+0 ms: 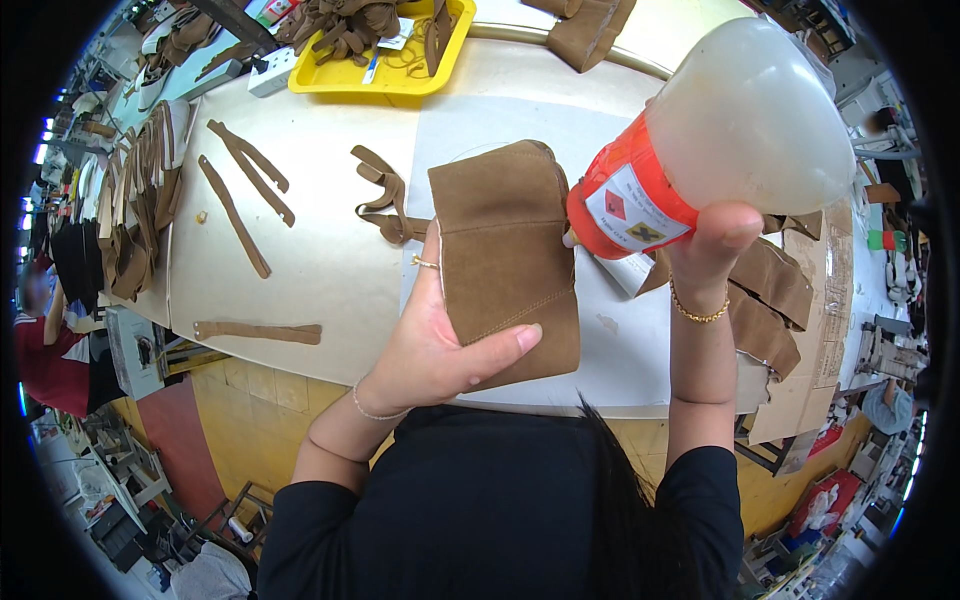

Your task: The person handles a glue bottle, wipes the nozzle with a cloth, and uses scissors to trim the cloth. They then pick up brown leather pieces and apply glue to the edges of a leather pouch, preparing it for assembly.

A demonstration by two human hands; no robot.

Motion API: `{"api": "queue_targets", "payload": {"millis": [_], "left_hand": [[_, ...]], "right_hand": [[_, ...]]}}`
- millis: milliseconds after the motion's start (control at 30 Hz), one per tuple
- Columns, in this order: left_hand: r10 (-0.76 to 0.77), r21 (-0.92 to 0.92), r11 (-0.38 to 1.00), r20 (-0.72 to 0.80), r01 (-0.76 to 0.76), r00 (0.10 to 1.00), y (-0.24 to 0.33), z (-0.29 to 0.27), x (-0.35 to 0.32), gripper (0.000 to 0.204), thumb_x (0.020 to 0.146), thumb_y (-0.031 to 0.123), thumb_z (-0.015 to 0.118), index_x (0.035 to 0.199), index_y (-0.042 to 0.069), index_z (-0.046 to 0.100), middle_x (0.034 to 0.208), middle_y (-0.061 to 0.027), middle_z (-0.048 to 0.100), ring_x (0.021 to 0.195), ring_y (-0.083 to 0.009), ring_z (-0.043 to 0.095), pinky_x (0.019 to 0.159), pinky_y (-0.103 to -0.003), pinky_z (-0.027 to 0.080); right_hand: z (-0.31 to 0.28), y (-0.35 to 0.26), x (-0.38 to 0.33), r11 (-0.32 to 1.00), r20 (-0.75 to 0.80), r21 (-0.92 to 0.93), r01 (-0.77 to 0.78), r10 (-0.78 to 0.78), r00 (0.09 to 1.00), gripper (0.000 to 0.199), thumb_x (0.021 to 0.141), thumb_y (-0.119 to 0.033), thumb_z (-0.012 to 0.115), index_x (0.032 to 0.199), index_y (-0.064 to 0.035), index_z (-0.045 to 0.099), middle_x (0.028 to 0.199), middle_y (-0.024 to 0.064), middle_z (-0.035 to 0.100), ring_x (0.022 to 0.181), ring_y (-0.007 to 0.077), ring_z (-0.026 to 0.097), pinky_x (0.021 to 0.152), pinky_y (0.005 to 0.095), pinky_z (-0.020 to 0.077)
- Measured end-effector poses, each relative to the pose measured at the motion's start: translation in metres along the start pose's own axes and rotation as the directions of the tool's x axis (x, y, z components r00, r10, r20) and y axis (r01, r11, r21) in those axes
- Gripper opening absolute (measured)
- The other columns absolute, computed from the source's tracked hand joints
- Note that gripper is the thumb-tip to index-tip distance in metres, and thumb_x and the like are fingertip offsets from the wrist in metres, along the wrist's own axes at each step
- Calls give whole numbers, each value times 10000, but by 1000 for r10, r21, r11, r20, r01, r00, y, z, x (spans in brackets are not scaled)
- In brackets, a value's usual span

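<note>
My left hand grips a brown suede-like stitched piece above the table, its thumb lying across the front near the lower edge and the other fingers behind. In my right hand is a translucent squeeze bottle, tipped nozzle-down, with a red band and a white label. Its pale nozzle tip sits at the right edge of the brown piece; whether they touch I cannot tell. Most fingers of my right hand are hidden behind the bottle. A looped brown strap lies on the table just left of the piece.
Several narrow brown strips lie on the table's left. A yellow tray at the back holds brown pieces. Strips hang in a bundle at far left. More brown pieces rest on the right, beside cardboard. Another person is at far left.
</note>
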State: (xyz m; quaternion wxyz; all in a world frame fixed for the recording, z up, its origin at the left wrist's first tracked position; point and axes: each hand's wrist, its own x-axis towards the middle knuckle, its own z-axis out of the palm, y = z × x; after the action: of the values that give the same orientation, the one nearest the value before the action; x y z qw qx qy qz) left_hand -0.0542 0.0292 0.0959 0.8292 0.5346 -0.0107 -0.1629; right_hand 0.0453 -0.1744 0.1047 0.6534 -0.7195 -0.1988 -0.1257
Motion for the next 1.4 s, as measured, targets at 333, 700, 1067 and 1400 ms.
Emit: {"api": "queue_targets", "payload": {"millis": [333,700,1067,1400], "left_hand": [[16,-5,1000,-27,-16,1000,1,1,1,914,802,-46,660,1479,84,61,1348,-119,404,1249,-198,451,1017,-375,421],[-17,-38,999,-89,14,996,4,3,1,870,792,-52,651,1459,83,110,1332,-130,419,1221,-213,485,991,-387,454],[58,-8,998,-151,-60,987,2,1,2,797,791,-36,656,1420,61,177,1289,-135,459,1188,-216,513,983,-378,458],[-13,-346,936,-206,-61,978,-3,-19,23,464,868,39,634,1289,5,442,1172,-138,587,1104,-218,589,949,-374,497]], "right_hand": [[5,9,-4,999,-164,-14,35,-37,986,1052,735,-819,501,1347,27,364,1163,197,604,1032,262,636,865,397,550],[16,4,-12,996,-249,88,-12,34,968,1016,771,-820,442,1335,23,378,1101,200,625,931,238,660,776,355,571],[23,-7,-32,947,-214,241,-215,267,940,1142,635,-929,430,1243,38,437,971,149,619,809,204,663,663,327,586],[-4,19,-41,489,174,762,-424,476,862,1003,709,-877,450,1039,68,513,788,135,618,644,240,677,577,323,594]]}}
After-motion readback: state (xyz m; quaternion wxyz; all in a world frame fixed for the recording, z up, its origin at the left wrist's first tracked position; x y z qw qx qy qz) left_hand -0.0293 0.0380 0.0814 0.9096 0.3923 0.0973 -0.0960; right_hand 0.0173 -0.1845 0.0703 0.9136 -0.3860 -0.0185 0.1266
